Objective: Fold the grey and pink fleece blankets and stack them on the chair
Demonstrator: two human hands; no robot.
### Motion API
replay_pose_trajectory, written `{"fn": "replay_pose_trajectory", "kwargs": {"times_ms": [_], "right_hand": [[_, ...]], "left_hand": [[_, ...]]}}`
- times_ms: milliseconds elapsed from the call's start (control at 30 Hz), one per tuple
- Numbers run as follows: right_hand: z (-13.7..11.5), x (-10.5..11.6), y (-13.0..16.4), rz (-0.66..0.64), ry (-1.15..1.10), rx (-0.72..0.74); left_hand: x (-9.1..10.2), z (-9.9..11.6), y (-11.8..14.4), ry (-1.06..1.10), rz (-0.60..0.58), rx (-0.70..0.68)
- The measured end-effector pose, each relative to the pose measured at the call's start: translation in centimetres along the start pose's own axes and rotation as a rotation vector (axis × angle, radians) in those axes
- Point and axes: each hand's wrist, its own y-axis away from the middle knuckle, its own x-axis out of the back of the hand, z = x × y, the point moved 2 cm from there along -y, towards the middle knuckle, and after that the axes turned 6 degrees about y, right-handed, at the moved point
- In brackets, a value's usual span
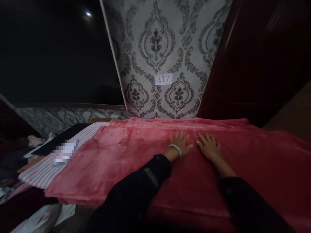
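Observation:
A plush red blanket (116,161) lies spread out in front of me, with soft creases and lighter patches on its left part. Near its far side my left hand (180,144) rests flat on the fabric, fingers spread, a pale bracelet (176,149) around the wrist. Just to the right, my right hand (209,147) also lies flat on the blanket with its fingers apart. The two hands are close together but not touching. Neither one grips the cloth.
Striped cloth (48,171) sticks out from under the blanket's left side, with a blurred item (64,153) on it. Behind stand a dark television screen (58,55), patterned wallpaper (155,42) bearing a "277" label (163,79), and a dark red cabinet (255,64).

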Motion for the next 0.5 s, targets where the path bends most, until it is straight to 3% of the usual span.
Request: {"fn": "replay_pose_trajectory", "kwargs": {"times_ms": [67, 167, 233, 333, 433, 500], "right_hand": [[0.0, -1.5, 0.9, -0.016, 0.029, 0.011], [-0.2, -2.6, 1.5, -0.001, 0.05, 0.027], [-0.2, -2.6, 1.5, -0.007, 0.05, 0.028], [-0.3, -2.2, 1.4, -0.028, 0.054, 0.012], [-0.2, -2.3, 1.3, -0.03, 0.055, 0.007], [0.1, -2.8, 1.2, -0.02, 0.051, 0.015]], "left_hand": [[-1.9, 1.8, -0.2, 0.078, -0.1, 0.008], [-2.0, -0.5, 0.5, 0.09, -0.085, 0.086], [-0.4, -4.7, 1.6, 0.06, -0.019, 0.184], [3.3, -13.1, 4.8, 0.028, 0.062, 0.377], [7.2, -21.5, 9.6, 0.018, 0.124, 0.559], [9.4, -25.9, 13.2, 0.03, 0.187, 0.69]]}}
